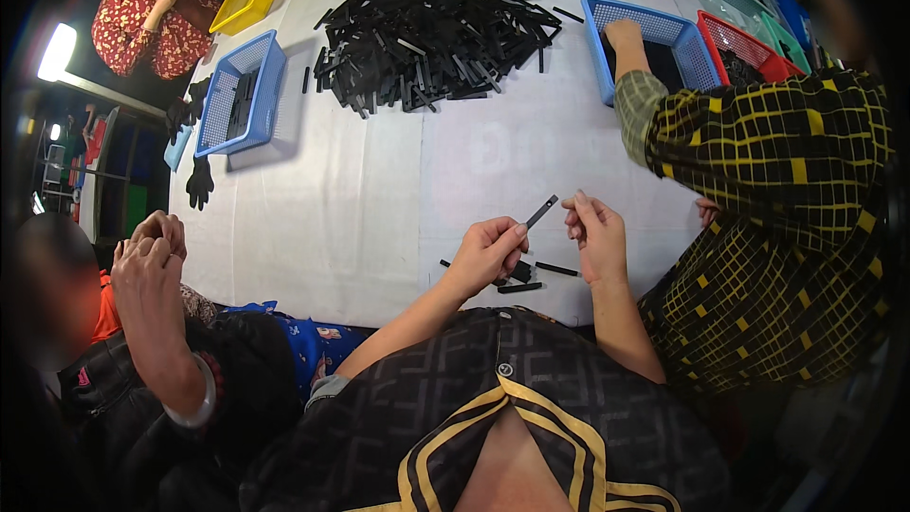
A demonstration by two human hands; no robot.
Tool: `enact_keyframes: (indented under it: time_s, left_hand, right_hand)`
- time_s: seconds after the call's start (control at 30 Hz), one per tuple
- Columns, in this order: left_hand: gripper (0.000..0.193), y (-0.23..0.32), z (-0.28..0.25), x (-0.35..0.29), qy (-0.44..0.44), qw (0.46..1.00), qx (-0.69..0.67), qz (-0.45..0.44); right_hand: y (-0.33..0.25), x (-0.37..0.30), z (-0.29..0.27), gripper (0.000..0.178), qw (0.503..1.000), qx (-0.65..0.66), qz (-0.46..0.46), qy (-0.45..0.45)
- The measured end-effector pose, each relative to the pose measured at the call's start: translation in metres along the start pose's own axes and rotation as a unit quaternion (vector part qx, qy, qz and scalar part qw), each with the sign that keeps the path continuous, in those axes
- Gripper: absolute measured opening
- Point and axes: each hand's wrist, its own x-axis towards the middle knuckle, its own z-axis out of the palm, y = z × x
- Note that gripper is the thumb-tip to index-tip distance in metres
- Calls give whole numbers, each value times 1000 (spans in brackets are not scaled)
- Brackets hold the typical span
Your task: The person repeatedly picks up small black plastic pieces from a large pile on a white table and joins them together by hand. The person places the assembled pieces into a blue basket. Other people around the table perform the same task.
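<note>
A slim, flat black strip (542, 211) with a small hole near its tip slants up and to the right from my left hand (488, 254). The thumb and fingers of that hand are closed on its lower end. My right hand (597, 239) is just to the right of the strip's tip, apart from it. Its fingers are loosely bent and spread, with nothing visible in them. Under and between my hands, several loose black strips (559, 269) lie on the white table (360, 218), some partly hidden by my left hand.
Beyond my hands rises a large pile of black strips (427, 38). A blue basket (275, 66) holds strips at left. At right, a co-worker's hand (624, 34) reaches into another blue basket (595, 14). Another person's hands (152, 246) are at the left. A dark glove (199, 183) hangs over the left edge.
</note>
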Motion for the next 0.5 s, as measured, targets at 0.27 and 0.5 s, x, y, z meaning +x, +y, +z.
enact_keyframes:
  time_s: [0.27, 0.5]
  left_hand:
    - [27, 1, 0, 2, -15, 1000, -1, -16]
    - [32, 12, 4, -4, 22, 999, -30, -12]
  right_hand:
    - [-4, -6, 10, 18, 999, -29, 3, -45]
    - [-18, -17, 11, 14, 998, -51, 3, -43]
